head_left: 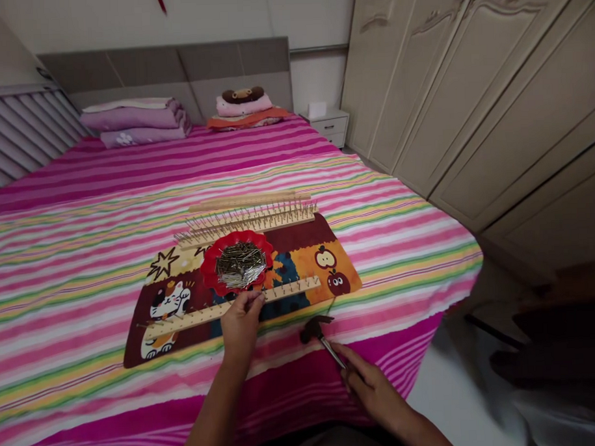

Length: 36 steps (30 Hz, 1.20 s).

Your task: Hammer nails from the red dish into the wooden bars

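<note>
My right hand (pixel 364 380) is wrapped round the handle of a claw hammer (pixel 317 329), whose dark head hovers above the striped cover to the right. My left hand (pixel 242 319) is closed in a pinch at a narrow wooden strip (pixel 193 316); whatever sits between its fingertips is hidden. Several nails stand upright along the strip's right part, and small marks or holes dot its left part. Just beyond the left hand, a red scalloped dish (pixel 208 268) holds a heap of loose nails (pixel 240 261).
Behind the dish lie wooden strips (pixel 249 223) bristling with upright nails, and a bare strip (pixel 248 200) farther back. A patterned mat (pixel 288 239) lies under the work on the bed (pixel 400 226). Folded bedding (pixel 138 121) is stacked near the headboard; wardrobes (pixel 443 81) line the right.
</note>
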Each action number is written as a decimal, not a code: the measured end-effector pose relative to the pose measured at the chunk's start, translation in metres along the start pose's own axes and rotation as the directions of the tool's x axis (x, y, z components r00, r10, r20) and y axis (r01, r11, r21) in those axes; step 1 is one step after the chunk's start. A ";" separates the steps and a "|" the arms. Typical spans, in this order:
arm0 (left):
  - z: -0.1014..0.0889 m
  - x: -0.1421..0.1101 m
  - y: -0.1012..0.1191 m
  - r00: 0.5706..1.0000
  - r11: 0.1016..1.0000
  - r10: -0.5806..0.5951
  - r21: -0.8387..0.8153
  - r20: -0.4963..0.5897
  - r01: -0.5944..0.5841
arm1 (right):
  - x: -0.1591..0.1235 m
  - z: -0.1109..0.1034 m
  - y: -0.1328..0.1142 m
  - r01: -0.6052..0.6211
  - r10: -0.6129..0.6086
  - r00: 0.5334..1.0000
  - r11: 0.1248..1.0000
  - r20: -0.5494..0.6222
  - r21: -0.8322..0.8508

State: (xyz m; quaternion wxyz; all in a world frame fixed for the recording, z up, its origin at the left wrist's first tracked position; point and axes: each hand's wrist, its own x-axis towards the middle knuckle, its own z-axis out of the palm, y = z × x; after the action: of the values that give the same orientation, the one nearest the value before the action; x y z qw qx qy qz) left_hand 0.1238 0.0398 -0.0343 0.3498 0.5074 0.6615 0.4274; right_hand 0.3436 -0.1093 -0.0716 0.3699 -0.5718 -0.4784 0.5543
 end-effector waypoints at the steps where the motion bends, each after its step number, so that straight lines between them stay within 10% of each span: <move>1: 0.000 -0.001 0.000 1.000 1.000 0.005 0.010 -0.009 -0.005 | 0.000 0.000 0.000 -0.001 0.001 1.000 1.000 -0.001 -0.002; 22: 0.009 -0.009 -0.003 0.958 0.949 0.272 0.192 -0.091 -0.251 | -0.007 0.003 0.003 -0.001 0.002 0.999 1.000 -0.032 0.011; 36: 0.016 -0.008 -0.018 0.856 0.822 0.515 0.310 -0.048 -0.477 | 0.014 0.016 -0.116 0.403 -0.415 0.910 0.872 0.020 -0.279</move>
State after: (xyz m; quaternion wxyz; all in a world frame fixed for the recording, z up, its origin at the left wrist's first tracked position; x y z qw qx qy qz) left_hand 0.1336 0.0330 -0.0564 0.1051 0.6785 0.5825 0.4351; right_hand 0.3105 -0.0667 0.0329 0.4048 -0.5148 -0.6535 0.3796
